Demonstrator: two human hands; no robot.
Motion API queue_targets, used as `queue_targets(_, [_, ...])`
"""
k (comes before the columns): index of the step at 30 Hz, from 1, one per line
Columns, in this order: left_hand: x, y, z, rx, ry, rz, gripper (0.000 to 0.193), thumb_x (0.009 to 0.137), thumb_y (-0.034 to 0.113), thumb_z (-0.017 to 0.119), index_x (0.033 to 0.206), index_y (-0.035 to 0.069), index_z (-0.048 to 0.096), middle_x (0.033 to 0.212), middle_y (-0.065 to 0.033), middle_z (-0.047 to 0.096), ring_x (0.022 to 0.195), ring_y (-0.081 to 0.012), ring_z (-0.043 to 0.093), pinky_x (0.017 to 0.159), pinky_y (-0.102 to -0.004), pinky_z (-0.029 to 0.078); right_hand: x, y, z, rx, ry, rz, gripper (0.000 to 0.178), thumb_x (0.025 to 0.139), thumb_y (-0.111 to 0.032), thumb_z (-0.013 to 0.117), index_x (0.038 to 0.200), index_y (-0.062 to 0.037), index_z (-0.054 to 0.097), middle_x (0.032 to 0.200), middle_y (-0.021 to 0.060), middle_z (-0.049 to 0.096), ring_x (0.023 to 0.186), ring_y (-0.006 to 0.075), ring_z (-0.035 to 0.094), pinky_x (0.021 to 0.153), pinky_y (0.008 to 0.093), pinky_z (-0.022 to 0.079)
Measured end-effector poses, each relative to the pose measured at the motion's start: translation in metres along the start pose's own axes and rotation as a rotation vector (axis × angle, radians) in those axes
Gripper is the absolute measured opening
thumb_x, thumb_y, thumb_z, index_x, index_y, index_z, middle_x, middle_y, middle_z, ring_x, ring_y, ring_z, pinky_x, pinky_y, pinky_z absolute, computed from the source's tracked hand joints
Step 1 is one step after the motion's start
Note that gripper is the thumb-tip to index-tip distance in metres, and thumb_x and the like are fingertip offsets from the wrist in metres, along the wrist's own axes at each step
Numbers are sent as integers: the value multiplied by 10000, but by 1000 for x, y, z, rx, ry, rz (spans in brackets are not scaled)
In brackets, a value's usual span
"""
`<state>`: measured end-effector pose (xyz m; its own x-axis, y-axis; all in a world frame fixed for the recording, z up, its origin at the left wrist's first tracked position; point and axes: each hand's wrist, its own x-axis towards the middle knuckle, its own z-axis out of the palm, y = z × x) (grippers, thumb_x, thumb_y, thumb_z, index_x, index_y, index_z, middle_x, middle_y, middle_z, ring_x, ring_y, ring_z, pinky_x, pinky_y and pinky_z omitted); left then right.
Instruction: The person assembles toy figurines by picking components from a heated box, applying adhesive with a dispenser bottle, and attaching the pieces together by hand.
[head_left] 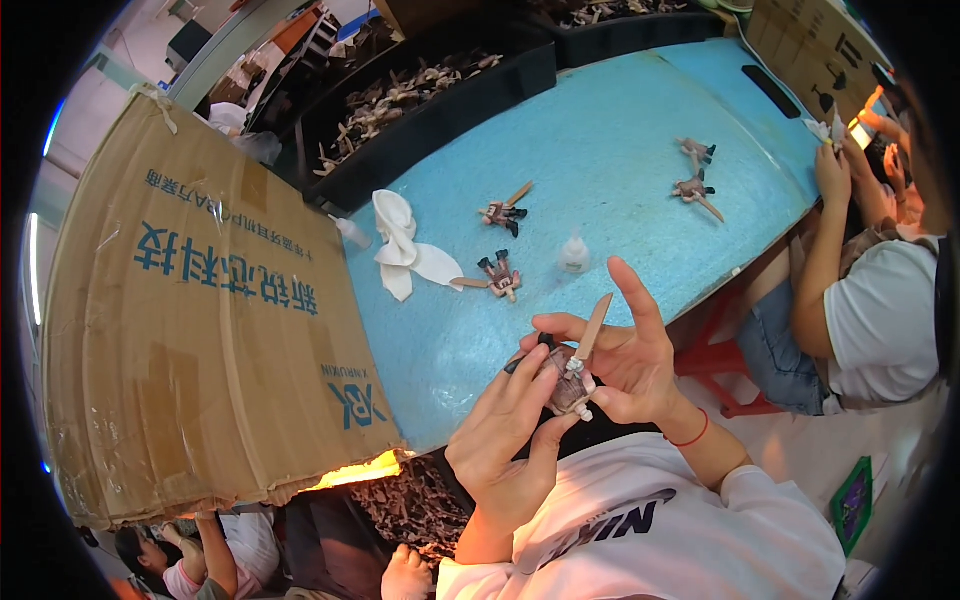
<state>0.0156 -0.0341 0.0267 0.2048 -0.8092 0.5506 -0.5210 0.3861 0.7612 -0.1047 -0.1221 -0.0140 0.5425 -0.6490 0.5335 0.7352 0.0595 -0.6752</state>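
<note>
A small toy figure [568,388] in brownish armour is held between my two hands, just past the table's near edge. My left hand [508,432] has its fingers wrapped round the figure's body, with the thumb below. From the other side, my right hand [645,365] grips the figure with its thumb at the edge, while the index finger points up and away. A tan, sword-like blade [595,328] sticks up from the figure between the hands. Part of the figure is hidden by my fingers.
On the blue table [620,130] lie several similar figures [500,277], a white cloth [395,240] and a small translucent bottle [574,255]. Black bins [430,105] of parts line the back. A cardboard sheet [200,300] stands left. A person [880,290] works at right.
</note>
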Motion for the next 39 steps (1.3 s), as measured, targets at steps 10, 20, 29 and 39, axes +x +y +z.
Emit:
queue_targets(10, [-8, -12, -1, -309, 61, -286, 457, 697, -63, 677, 1139, -36, 563, 1113, -206, 586, 1034, -269, 575, 831, -357, 501, 5, -18, 18, -212, 100, 167, 894, 703, 138, 483, 1418, -81, -8, 1265, 247, 443, 1211, 277, 429, 1033, 422, 312])
queue_targets(20, [-15, -27, -6, -970, 88, -588, 547, 758, 24, 675, 1237, -83, 435, 1166, -250, 530, 1079, -299, 541, 864, -366, 497, 8, -25, 19, -529, 14, 213, 833, 763, 23, 580, 1416, -40, 66, 1263, 234, 456, 1162, 290, 480, 993, 419, 360])
queue_targets(29, [-32, -53, -4, -1647, -97, -759, 512, 862, 255, 556, 1267, -16, 399, 1296, -258, 380, 1146, -494, 414, 931, -533, 404, 8, -30, 21, -704, 62, 192, 572, 721, -50, 672, 1241, 31, 448, 1138, 189, 570, 1038, 270, 568, 860, 343, 463])
queue_targets(39, [-40, -60, 5, -2049, -89, -820, 319, 882, 249, 530, 1177, 130, 518, 1274, -190, 439, 1152, -501, 401, 918, -520, 415, 10, -31, 28, -1072, 24, -7, 336, 673, -42, 710, 969, 54, 584, 908, 145, 627, 731, 247, 611, 602, 314, 498])
